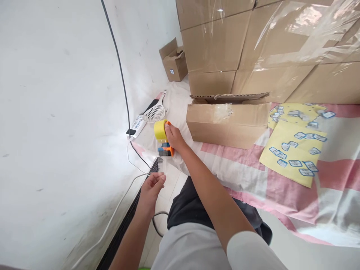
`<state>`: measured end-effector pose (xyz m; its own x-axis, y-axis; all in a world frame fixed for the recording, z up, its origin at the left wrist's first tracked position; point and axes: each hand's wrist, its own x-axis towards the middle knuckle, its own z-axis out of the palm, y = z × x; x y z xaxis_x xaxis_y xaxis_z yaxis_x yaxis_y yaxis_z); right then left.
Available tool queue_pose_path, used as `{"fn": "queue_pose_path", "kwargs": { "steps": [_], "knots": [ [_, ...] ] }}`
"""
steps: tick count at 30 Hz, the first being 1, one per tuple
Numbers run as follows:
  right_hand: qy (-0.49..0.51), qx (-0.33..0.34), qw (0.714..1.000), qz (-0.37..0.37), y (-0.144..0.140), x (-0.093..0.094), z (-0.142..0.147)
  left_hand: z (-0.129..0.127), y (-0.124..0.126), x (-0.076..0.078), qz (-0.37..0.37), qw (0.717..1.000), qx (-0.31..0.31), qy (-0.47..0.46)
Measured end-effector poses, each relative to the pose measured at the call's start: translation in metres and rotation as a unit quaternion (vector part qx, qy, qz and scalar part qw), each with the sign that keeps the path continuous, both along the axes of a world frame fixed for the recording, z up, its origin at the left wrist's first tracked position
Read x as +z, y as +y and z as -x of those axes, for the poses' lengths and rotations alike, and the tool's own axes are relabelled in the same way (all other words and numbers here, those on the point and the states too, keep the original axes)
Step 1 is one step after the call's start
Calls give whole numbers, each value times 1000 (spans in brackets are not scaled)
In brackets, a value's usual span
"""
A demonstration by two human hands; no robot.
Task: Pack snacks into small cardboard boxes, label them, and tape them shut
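Gripping the tape dispenser (164, 139) with my right hand (174, 137), fingers wrapped over its yellow roll, I hold it past the bed's (242, 168) left edge. My left hand (152, 185) pinches the clear tape end (159, 163) just below, near the cardboard box (227, 122).

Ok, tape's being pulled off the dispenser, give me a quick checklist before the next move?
1. Right hand grips the yellow-roll tape dispenser with orange handle: ok.
2. Left hand pinches the clear tape strip's free end: ok.
3. Strip flat, untwisted: cannot tell.
4. Open brown cardboard box lies beside the dispenser: ok.
5. Box flaps shut: not ok.
6. Yellow sheets of blue-edged stickers lie apart from the tape: ok.
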<state>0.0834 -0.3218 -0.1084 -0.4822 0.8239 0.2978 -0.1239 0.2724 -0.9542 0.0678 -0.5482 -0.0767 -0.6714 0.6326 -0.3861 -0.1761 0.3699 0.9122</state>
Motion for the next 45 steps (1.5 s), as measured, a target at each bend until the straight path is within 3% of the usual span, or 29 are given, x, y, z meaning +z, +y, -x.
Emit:
{"fn": "queue_pose_path", "kwargs": {
  "steps": [8, 14, 21, 39, 45],
  "knots": [
    [1, 14, 1000, 1, 2, 2, -4, 6, -2, -7, 8, 993, -9, 114],
    [1, 40, 999, -3, 2, -1, -1, -1, 6, -19, -71, 990, 82, -92],
    [5, 52, 999, 14, -2, 2, 1, -2, 7, -21, -20, 977, 53, -204],
    [4, 27, 1000, 15, -6, 7, -5, -26, -28, -44, 2, 982, 61, -177],
    [22, 77, 995, 56, -6, 6, -5, -35, -32, -56, -20, 986, 62, -151]
  ]
}}
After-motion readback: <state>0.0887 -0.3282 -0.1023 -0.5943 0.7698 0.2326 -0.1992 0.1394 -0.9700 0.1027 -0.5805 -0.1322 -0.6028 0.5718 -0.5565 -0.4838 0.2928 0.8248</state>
